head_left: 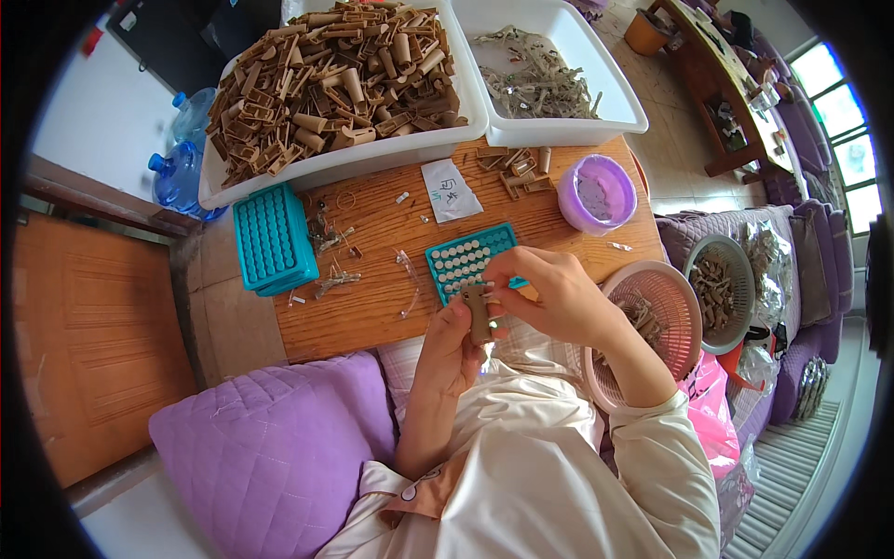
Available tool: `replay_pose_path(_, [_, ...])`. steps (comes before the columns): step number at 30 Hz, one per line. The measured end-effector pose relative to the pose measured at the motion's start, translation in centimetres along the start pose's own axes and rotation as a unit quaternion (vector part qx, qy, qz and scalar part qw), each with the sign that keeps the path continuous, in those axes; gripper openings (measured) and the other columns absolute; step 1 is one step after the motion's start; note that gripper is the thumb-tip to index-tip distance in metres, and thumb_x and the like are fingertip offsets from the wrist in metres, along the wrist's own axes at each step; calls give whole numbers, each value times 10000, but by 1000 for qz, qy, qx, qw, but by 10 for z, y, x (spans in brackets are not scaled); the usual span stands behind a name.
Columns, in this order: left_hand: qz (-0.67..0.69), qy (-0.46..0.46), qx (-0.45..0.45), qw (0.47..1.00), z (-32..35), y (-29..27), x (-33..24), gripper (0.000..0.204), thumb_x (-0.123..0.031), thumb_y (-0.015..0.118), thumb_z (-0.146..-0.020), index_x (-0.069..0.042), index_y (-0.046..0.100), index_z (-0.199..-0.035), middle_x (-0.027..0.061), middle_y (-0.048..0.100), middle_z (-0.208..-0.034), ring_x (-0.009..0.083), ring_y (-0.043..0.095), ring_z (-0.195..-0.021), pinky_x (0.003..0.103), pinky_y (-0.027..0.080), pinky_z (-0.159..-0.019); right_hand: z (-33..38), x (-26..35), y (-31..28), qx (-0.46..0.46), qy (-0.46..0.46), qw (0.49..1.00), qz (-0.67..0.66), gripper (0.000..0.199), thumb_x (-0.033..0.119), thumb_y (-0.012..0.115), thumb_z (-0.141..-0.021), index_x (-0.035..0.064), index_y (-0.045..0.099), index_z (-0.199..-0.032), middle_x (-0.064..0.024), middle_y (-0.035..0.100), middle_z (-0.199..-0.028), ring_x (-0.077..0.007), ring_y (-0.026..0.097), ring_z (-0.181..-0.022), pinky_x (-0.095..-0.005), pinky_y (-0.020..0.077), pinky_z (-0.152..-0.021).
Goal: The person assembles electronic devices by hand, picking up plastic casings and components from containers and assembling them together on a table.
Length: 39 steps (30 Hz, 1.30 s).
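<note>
Purple cushion sits at lower left. Left hand grips a brown clip; right hand pinches its top, over the teal tray.

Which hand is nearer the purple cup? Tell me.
Right. The right hand sits just below-left of the purple cup; the left hand is farther, lower and to the left.

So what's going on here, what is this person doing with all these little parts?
A person sits at a wooden table, holding a small brown plastic part in the left hand while the right hand works at its top. A teal tray lies just beyond the hands. A white bin heaped with brown parts stands at the far edge, and a pink basket sits to the right.
</note>
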State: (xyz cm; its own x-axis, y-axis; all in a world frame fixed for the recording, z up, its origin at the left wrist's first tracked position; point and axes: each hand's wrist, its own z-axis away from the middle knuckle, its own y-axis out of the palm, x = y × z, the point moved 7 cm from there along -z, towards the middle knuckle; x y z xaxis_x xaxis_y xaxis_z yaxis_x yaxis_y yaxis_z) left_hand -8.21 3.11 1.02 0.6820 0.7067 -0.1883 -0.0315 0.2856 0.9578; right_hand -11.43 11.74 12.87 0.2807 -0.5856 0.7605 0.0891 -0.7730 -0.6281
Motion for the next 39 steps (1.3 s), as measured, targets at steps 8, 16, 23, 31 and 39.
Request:
replay_pose_path(8, [-126,11,22,992,1,2,-3,441,-309,436,-854,3,371,-1158,125,563,-938,156,618,-686,136,430,-346,5,1,8,33,-14,999,9,119,8,574,-685,26,513,-785,-95,563,-698,-247,577,-619,-310,458,-527])
replay_pose_path(16, [-278,3,-14,961,0,3,-6,422,-313,411,-869,-8,389,-1159,94,567,-890,147,615,-680,147,420,-363,8,-8,8,65,-15,998,4,97,9,576,-669,30,511,-739,-84,533,-666,-250,558,-598,-315,450,-522])
replay_pose_path(23, [-218,2,13,976,0,11,-8,441,-316,421,-863,-1,378,-1169,109,553,-908,180,614,-707,171,443,-375,5,-8,4,45,-47,997,-52,84,-2,553,-711,13,495,-770,-90,486,-764,-256,535,-665,-320,449,-589])
replay_pose_path(31, [-206,5,14,978,-2,9,-9,443,-317,413,-866,-1,363,-1171,103,553,-915,183,613,-715,186,459,-390,0,-13,17,66,-21,997,-44,102,-25,531,-716,4,502,-809,-101,480,-863,-258,518,-763,-314,437,-652])
replay_pose_path(39, [-286,10,-31,958,-5,0,-15,411,-308,412,-869,-13,379,-1154,79,527,-992,164,590,-815,201,497,-480,-3,-23,23,93,-24,995,-36,124,-5,531,-727,3,497,-846,-99,482,-874,-248,523,-782,-299,448,-660])
